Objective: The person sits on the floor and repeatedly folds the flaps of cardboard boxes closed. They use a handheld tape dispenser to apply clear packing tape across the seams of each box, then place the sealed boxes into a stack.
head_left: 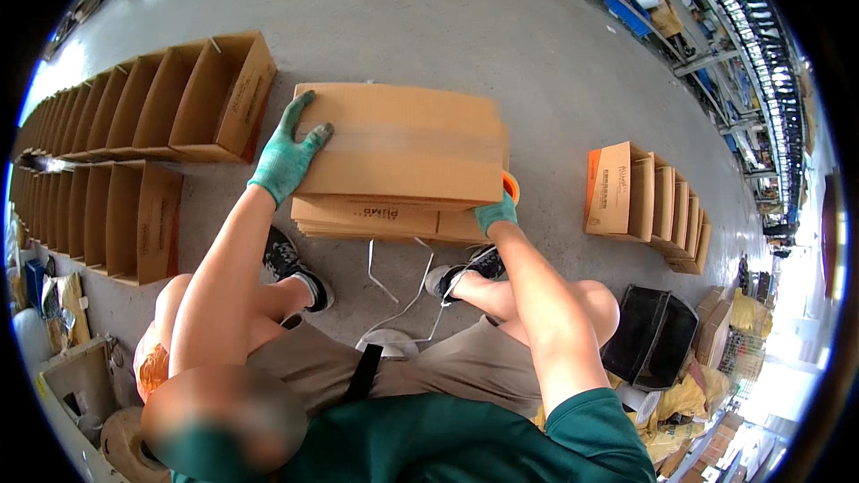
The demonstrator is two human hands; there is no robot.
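Left hand (286, 154) lies flat on the taped carton (403, 148); right hand (495, 214) grips an orange tape roll (510, 186).

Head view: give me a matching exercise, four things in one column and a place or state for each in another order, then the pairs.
Things
1. taped cardboard box
2. left hand
3. roll of tape
4. black bin

Places or states
A. on the floor at the person's right, beside the knee
B. flat on the box's left end, in a green glove
C. on top of a stack of flattened cartons
D. orange, at the box's right edge, by the right hand

Pairs: 1-C, 2-B, 3-D, 4-A
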